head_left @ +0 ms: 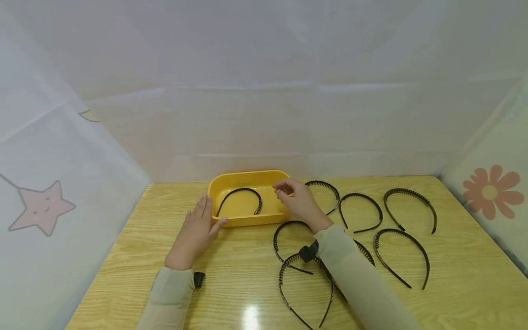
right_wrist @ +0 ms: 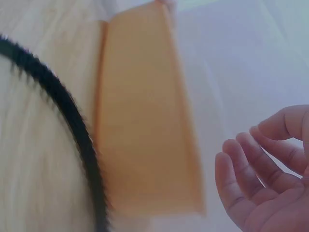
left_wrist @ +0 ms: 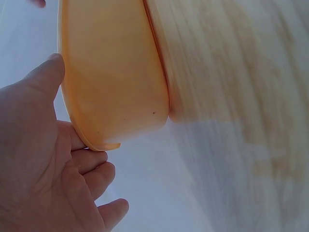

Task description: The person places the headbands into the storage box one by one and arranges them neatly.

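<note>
A yellow plastic tray (head_left: 243,222) stands at the back of the table, with one black toothed headband (head_left: 243,189) lying inside. My left hand (head_left: 195,229) rests against the tray's left end, fingers straight along the side and thumb at the front corner. In the left wrist view, the thumb touches the tray's (left_wrist: 116,72) rim. Over the tray's right end is my right hand (head_left: 300,201), its fingers loosely bent and nothing between them. The right wrist view shows the same hand (right_wrist: 265,179) holding nothing, apart from the blurred tray (right_wrist: 140,116).
Several black headbands, including one at the far right (head_left: 420,198) and one near the front (head_left: 282,279), lie on the wooden table (head_left: 239,266) right of centre. Some lie under my right forearm. A pale curtain (head_left: 264,114) hangs behind the table and at both sides.
</note>
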Demonstrator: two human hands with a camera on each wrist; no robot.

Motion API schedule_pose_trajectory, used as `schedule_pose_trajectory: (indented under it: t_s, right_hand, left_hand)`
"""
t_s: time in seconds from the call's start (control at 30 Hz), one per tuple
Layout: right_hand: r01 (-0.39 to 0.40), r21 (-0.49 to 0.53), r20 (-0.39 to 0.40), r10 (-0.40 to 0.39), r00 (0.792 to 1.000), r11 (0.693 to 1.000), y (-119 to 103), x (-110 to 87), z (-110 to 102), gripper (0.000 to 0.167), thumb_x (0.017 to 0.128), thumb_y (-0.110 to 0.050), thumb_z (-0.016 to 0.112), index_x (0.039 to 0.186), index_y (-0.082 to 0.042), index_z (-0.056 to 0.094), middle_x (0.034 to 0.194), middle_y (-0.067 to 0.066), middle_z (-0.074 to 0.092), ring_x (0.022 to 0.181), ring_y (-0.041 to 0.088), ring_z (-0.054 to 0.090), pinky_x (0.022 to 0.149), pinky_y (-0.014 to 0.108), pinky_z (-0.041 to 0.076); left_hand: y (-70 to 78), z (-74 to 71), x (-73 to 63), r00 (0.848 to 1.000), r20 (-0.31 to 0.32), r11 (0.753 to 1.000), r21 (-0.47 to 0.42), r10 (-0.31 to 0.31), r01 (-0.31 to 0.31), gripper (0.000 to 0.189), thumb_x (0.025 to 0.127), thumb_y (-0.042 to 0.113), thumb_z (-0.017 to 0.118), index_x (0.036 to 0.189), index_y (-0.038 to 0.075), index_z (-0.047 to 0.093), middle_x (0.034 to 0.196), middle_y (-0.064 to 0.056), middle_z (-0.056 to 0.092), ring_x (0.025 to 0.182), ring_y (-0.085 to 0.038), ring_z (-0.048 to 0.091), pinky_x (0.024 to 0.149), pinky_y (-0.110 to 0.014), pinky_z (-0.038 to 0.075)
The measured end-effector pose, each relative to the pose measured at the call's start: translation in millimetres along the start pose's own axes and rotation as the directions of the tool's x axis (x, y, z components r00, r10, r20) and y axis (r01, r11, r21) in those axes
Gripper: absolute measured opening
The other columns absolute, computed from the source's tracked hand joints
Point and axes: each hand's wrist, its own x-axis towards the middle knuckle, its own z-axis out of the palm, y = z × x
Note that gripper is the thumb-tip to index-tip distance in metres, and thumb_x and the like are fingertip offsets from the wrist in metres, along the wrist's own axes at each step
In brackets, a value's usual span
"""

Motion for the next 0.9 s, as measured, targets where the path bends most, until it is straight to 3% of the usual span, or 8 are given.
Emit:
schedule_pose_trajectory:
  t_s: [0.27, 0.47, 0.73, 0.8, 0.9]
  right_hand:
    - [0.06, -0.154, -0.092, -0.075, 0.993, 0.986, -0.7, -25.1, -54.1, 0.023, 0.103, -0.012, 0.06, 0.122, -0.003, 0.069, 0.117, 0.015, 0.068, 0.103, 0.028, 0.066, 0.086, 0.046, 0.058]
    - [0.055, -0.26, -0.173, -0.103, 0.979, 0.964, 4.0, -41.7, -93.4, 0.024, 0.104, -0.013, 0.058, 0.124, -0.002, 0.068, 0.116, 0.017, 0.068, 0.103, 0.03, 0.064, 0.084, 0.048, 0.056]
    - [0.037, -0.351, -0.256, -0.134, 0.957, 0.936, 13.9, -56.8, -137.6, 0.026, 0.105, -0.015, 0.056, 0.124, -0.002, 0.067, 0.115, 0.017, 0.069, 0.101, 0.03, 0.064, 0.079, 0.027, 0.051]
    - [0.016, -0.367, -0.259, -0.119, 0.958, 0.93, 18.9, -60.5, -146.3, 0.027, 0.105, -0.015, 0.055, 0.125, -0.001, 0.066, 0.116, 0.018, 0.068, 0.103, 0.031, 0.063, 0.081, 0.03, 0.051]
    - [-0.015, -0.39, -0.261, -0.095, 0.961, 0.921, 30.7, -65.9, -158.9, 0.028, 0.105, -0.014, 0.053, 0.125, 0.002, 0.064, 0.118, 0.021, 0.065, 0.104, 0.035, 0.061, 0.085, 0.044, 0.053]
  left_hand:
    - [3.0, -0.1, 0.5, 1.0, 0.009, 1.0, -0.012, 0.0, 0.0, 0.088, 0.106, 0.056, 0.04, 0.158, -0.009, 0.013, 0.166, -0.027, 0.007, 0.153, -0.043, 0.01, 0.119, -0.067, 0.012]
    - [3.4, 0.3, -0.2, 1.0, 0.006, 1.0, -0.014, 0.0, 0.0, 0.087, 0.106, 0.055, 0.04, 0.158, -0.009, 0.013, 0.166, -0.027, 0.007, 0.153, -0.043, 0.01, 0.118, -0.067, 0.012]
    - [2.6, -1.1, -1.0, 1.0, 0.006, 1.0, -0.015, -0.007, 0.008, 0.089, 0.106, 0.058, 0.039, 0.159, -0.008, 0.012, 0.166, -0.026, 0.006, 0.153, -0.043, 0.009, 0.119, -0.067, 0.012]
    - [2.4, -1.6, -1.1, 1.0, 0.004, 1.0, -0.012, -0.007, 0.007, 0.089, 0.106, 0.057, 0.039, 0.159, -0.008, 0.012, 0.166, -0.026, 0.006, 0.153, -0.043, 0.009, 0.119, -0.067, 0.013]
    - [2.6, -2.2, -1.1, 1.0, 0.006, 1.0, -0.011, -0.008, 0.008, 0.088, 0.106, 0.056, 0.04, 0.159, -0.009, 0.012, 0.166, -0.027, 0.007, 0.153, -0.043, 0.01, 0.119, -0.066, 0.013]
